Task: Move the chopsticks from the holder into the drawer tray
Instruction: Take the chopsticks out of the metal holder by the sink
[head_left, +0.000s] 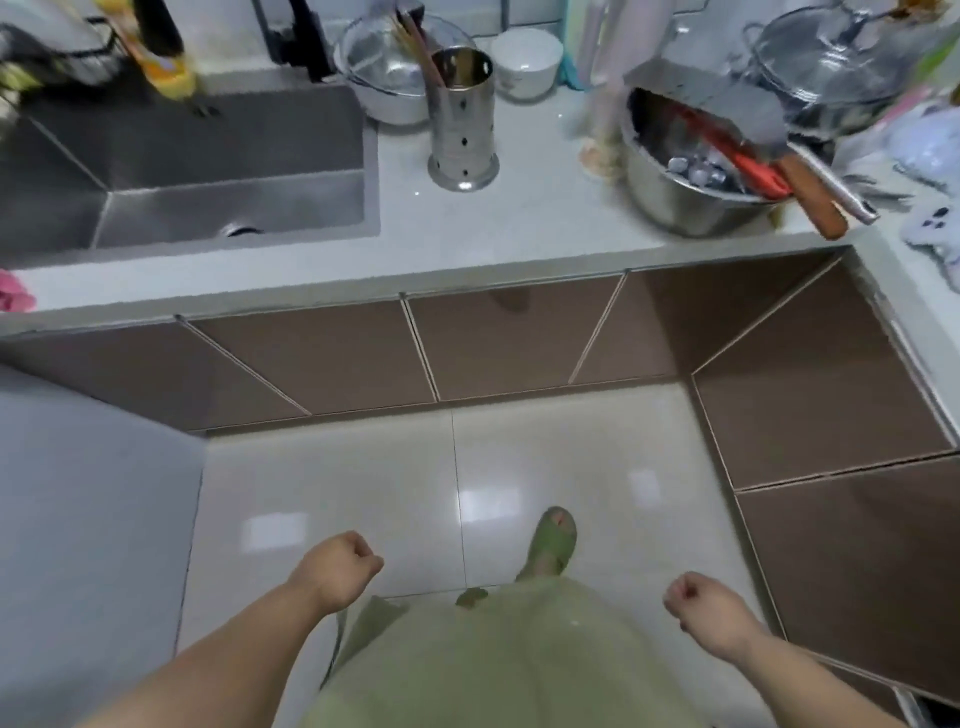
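1. The left hand (340, 569) hangs low over the floor tiles (332, 483), curled into a loose fist with nothing in it.
2. The right hand (701, 603) is also clenched and empty, held low near the corner cabinets.
3. Between the arms are a pale green garment and one foot in a green slipper (550, 540).
4. Beyond the floor stand the brown cabinet fronts (519, 343), all closed; no open drawer or tray shows.
5. On the white counter (545, 218), a steel sink (208, 166) lies to the left, its basin bare apart from the drain.
6. Right of the sink stands the holder (462, 119), an upright perforated steel cylinder, with the chopsticks (421, 47) leaning out of its top toward the left.
7. Further right, a steel bowl (691, 202) holds utensils: red handles, a brown wooden handle jutting over the rim, and a wide cleaver blade lying across the top.
8. Behind the holder sit a glass bowl (384, 67) nested in a white one and a small white bowl (527, 62); what is inside them is unclear.
9. At the far right is a steel pot (826, 67) under a glass lid.
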